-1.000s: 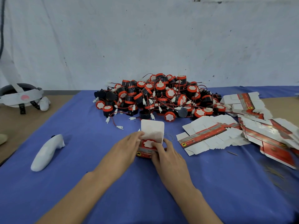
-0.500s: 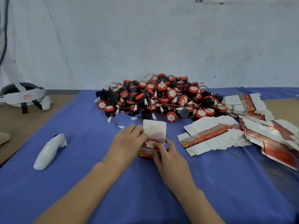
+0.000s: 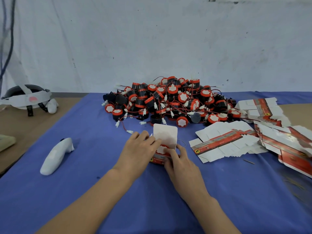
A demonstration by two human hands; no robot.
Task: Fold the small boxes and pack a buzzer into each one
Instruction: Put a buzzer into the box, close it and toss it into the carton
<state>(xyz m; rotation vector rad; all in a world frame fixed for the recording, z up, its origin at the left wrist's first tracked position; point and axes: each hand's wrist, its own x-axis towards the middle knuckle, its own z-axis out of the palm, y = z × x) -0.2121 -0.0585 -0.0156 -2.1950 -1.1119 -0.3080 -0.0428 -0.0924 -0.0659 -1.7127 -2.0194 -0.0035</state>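
Note:
A small red-and-white box [image 3: 165, 137] stands on the blue cloth [image 3: 94, 168] with its white lid flap up. A red-topped buzzer [image 3: 161, 149] sits inside it. My left hand [image 3: 138, 149] holds the box's left side, fingers over a side flap. My right hand [image 3: 180, 163] grips the front right corner, with the thumb on the buzzer's top. Behind the box lies a big pile of black-and-red buzzers [image 3: 170, 102] with red wires. Flat unfolded boxes [image 3: 224, 142] lie to the right.
A white controller [image 3: 56, 156] lies on the cloth at the left. A white and grey headset [image 3: 27, 98] sits on the brown table at far left. More flat box blanks [image 3: 290, 139] spread to the far right edge. A wall stands behind the table.
My left hand has moved in over the box's left side and its fingers now cover the side flap. My right hand stays on the front corner. The box has barely moved.

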